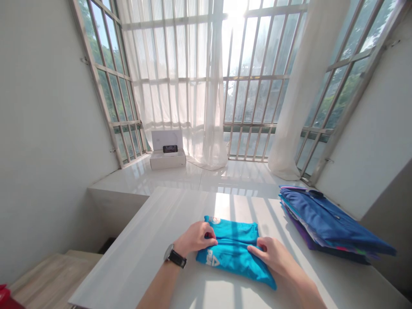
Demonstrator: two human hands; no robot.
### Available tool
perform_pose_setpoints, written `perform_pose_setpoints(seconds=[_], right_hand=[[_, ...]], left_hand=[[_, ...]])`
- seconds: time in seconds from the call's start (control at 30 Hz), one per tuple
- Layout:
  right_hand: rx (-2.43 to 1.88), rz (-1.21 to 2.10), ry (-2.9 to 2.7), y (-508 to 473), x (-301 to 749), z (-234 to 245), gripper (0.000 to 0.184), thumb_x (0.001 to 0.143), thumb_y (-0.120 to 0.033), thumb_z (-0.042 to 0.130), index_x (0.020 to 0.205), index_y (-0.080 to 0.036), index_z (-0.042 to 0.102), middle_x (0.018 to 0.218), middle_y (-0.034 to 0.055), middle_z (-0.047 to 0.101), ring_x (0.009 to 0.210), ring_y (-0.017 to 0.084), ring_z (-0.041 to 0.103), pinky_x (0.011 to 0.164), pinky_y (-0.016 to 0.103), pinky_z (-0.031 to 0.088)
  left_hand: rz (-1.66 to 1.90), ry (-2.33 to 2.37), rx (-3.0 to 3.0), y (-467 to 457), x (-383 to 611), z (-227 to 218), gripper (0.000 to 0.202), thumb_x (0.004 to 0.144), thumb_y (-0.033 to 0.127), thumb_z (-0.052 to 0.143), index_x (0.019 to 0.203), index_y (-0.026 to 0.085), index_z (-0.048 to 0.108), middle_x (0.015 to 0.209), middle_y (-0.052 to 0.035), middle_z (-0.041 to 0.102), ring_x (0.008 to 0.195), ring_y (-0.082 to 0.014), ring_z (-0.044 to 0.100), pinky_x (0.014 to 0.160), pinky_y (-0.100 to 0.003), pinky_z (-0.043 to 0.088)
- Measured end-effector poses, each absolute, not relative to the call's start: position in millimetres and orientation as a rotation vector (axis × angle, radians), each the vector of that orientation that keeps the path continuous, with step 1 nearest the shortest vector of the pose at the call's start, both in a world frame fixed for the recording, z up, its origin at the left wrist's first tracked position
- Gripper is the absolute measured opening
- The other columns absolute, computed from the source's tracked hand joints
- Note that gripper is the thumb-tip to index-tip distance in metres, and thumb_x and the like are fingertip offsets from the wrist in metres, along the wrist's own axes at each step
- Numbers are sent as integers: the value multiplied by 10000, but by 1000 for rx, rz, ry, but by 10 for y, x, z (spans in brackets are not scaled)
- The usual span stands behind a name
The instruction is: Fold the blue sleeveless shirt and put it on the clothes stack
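A bright blue folded garment (232,251) with white print lies flat on the white table, a crease running across its middle. My left hand (200,237), with a dark-strapped watch (174,256) on the wrist, pinches the garment's left edge near that crease. At the right edge, my right hand (272,253) has its fingers curled and its thumb on the cloth, gripping the same crease line. The garment's lower right corner sticks out in a point below my right hand. What kind of clothing it is cannot be made out.
To the right on the white table (141,240) sits a stack of folded clothes (331,223), dark blue on top. A white box (168,161) with a phone (170,149) stands on the window sill (206,180). Something red (5,296) shows at the lower left.
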State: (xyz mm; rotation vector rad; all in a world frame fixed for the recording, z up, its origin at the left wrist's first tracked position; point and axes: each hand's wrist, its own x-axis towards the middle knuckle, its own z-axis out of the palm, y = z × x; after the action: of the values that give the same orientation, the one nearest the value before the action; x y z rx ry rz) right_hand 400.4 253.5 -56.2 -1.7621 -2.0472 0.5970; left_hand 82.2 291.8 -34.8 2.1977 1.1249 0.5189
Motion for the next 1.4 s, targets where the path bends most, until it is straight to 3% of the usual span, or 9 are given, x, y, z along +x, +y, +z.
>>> perform_pose_setpoints(seconds=[0.23,0.43,0.6,0.8,1.1,1.23,1.4], right_hand=[[-1672,393,-1980,2612,4053,-605,294,750,-420,733,690,-264,491,688,-1,612,633,198,559,614,340,412],[-1357,558,-2078,2669,3997,-713,138,841,-395,660,849,-261,691,846,30,680,733,210,625,734,367,522],[-1340,622,-2091,2675,3962,-799,258,878,-453,614,803,-234,727,846,55,687,761,217,618,761,376,517],[-1363,665,-2044,2661,3953,-768,269,893,-463,608,785,-231,692,833,42,684,755,201,598,739,348,496],[-1414,716,-1995,2666,3956,-727,285,883,-497,622,783,-232,659,732,15,660,696,186,578,669,321,459],[-1400,748,-1986,2640,3958,-678,339,899,-542,609,796,-223,656,710,1,638,683,175,569,638,304,432],[-1396,770,-1962,2613,3946,-646,313,921,-513,585,823,-219,631,722,-5,641,678,168,573,634,299,429]], left_hand=[[483,1084,2030,3027,649,-470,199,785,296,746,948,208,820,924,-36,800,838,-211,696,739,-270,497],[497,1096,2014,3021,665,-440,162,765,317,756,854,186,791,821,-24,765,772,-196,666,699,-269,478],[493,1106,2091,2974,714,-356,209,789,384,771,844,182,775,812,-30,752,745,-197,647,657,-272,442],[461,1113,2108,2939,740,-314,149,825,311,738,882,188,800,846,-43,773,793,-211,686,708,-271,487],[414,1203,2298,2914,748,-303,133,841,344,770,828,214,798,919,-46,768,842,-206,680,761,-267,472],[383,1173,2301,2920,743,-295,144,874,327,708,809,211,763,929,-44,760,866,-207,677,780,-268,474],[380,1304,2285,2909,766,-293,215,984,380,564,938,227,708,863,-28,734,797,-209,668,687,-279,427]])
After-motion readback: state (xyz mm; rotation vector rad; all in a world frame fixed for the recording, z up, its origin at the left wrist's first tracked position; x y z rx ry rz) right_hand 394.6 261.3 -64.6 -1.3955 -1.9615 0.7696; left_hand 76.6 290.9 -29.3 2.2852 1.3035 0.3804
